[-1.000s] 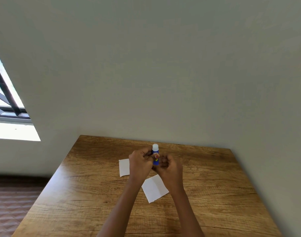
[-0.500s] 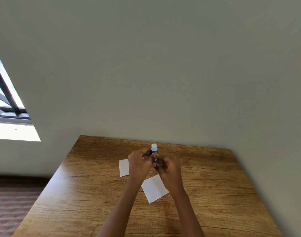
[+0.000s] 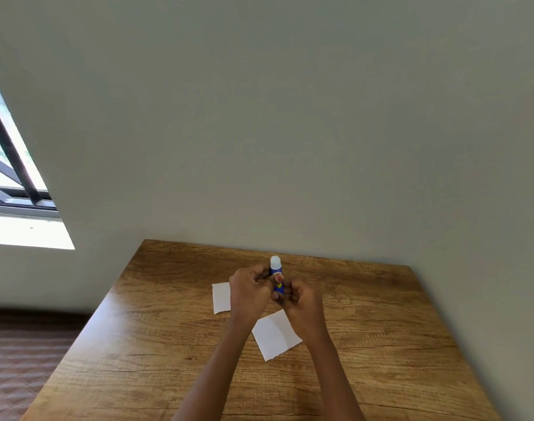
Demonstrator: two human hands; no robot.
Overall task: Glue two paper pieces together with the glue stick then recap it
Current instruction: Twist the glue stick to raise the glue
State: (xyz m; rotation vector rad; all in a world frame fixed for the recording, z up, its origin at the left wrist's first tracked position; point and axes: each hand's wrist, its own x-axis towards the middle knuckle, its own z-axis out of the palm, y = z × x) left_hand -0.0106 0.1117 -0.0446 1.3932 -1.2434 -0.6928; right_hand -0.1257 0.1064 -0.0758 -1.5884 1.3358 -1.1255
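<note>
A brown wood-grain rectangular worktop is standing flush against a plain pale grey-green wall. Daylight is pouring through a dark-barred window at left, brightening a reddish-brown patterned floor.

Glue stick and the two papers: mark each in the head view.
Glue stick (image 3: 275, 264): head view, white top.
Far paper (image 3: 221, 298): head view, exposed left part.
Near paper (image 3: 274, 334): head view, centre.

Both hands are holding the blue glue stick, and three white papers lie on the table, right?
Not three: the head view shows two on the table, the far paper and the near paper. The left hand and right hand do hold the glue stick.
</note>
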